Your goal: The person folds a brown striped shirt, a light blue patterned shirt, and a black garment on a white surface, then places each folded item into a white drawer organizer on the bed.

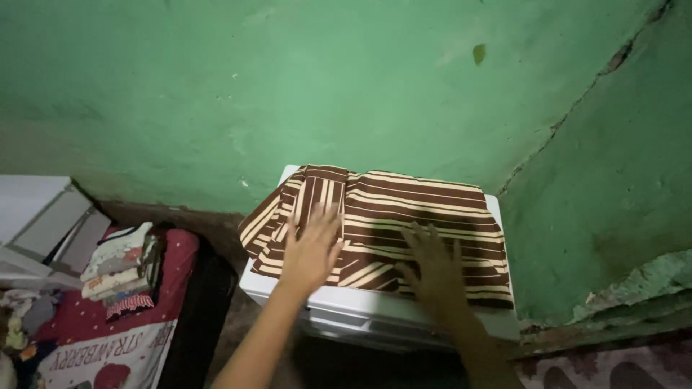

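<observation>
A brown cloth with cream stripes (425,205) lies folded on top of a white box-like stand (346,310) against the green wall. My left hand (311,248) rests flat on the cloth's left part, fingers spread. My right hand (432,263) lies flat on the cloth near its front middle, fingers apart too. Neither hand grips the fabric. The cloth's left end hangs over the stand's edge.
A stack of folded clothes (119,270) sits on a red printed cloth (108,338) at the lower left, beside a black bag edge (205,302). A white cabinet (40,223) stands at far left. The green wall (360,86) is cracked at the right.
</observation>
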